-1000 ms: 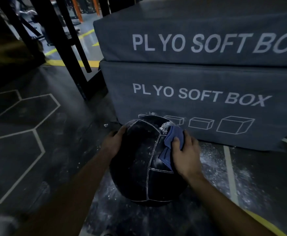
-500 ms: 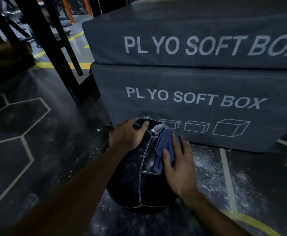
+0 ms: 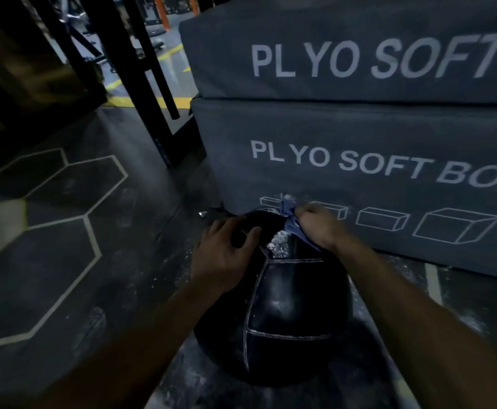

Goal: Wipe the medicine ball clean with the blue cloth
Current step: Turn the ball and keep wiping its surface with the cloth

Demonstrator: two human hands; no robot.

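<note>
Both forearms reach forward and down from the bottom of the view to a black medicine ball (image 3: 288, 314) that sits on the dark floor (image 3: 117, 261), right in front of the lower plyo box (image 3: 359, 178).

The left hand (image 3: 223, 255) lies palm down on the upper left side of the ball, fingers (image 3: 251, 233) spread and only lightly bent over the curve, holding nothing. The right hand (image 3: 319, 227) is at the far top of the ball, wrist raised and knuckles turned toward the box, its fingers bunched tight round a blue cloth (image 3: 290, 215). The cloth pokes up past the fingertips and a fold of it trails down under the hand onto the ball's surface.

Counted: one ball, one cloth, two hands, two grey soft boxes stacked one on the other, the upper plyo box (image 3: 359, 54) resting flush on the lower, each printed with "PLYO SOFT". A black rack upright (image 3: 141, 93) stands to the left of the boxes.

The ball is round, so it has no long axis to speak of; its pale stitched seams meet near the top, between the two hands, where a patch of white powder (image 3: 278, 245) clings. More white dust is scattered on the floor round the ball's base and toward the right. White hexagon lines (image 3: 94, 249) mark the floor to the left.
</note>
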